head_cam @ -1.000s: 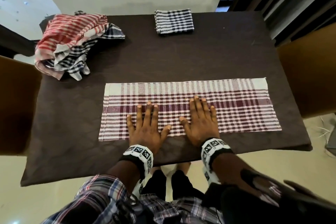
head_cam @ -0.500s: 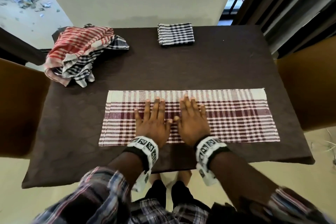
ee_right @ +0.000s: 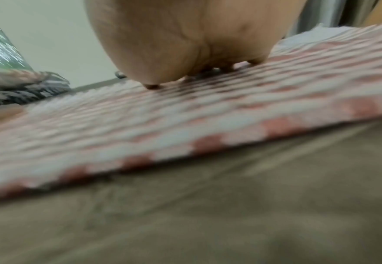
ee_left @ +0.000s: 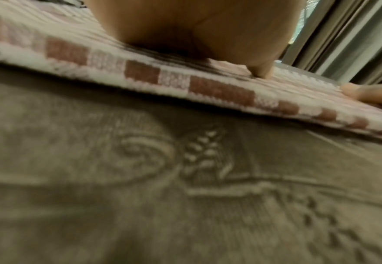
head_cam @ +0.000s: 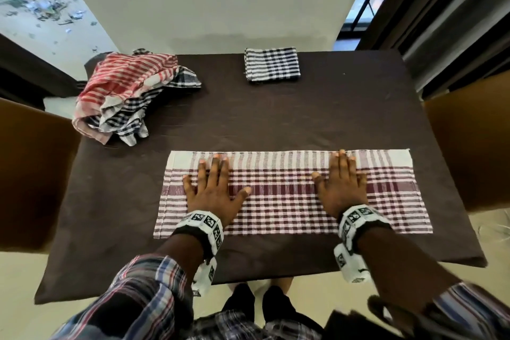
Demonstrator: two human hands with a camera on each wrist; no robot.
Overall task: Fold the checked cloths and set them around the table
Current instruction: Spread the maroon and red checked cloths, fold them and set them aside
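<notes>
Maroon checked cloth is lying flat as a long strip along the table's near edge, and both hands are pressing down on it. Left hand is resting palm down toward the strip's left end, fingers straight and slightly spread, gripping nothing. Right hand is lying the same way toward the right end, fingers straight and close together, well apart from the left. Beyond them, a folded black checked cloth is sitting at the middle of the far edge. A crumpled cloth pile, red over black checks, is sitting at the far left corner.
</notes>
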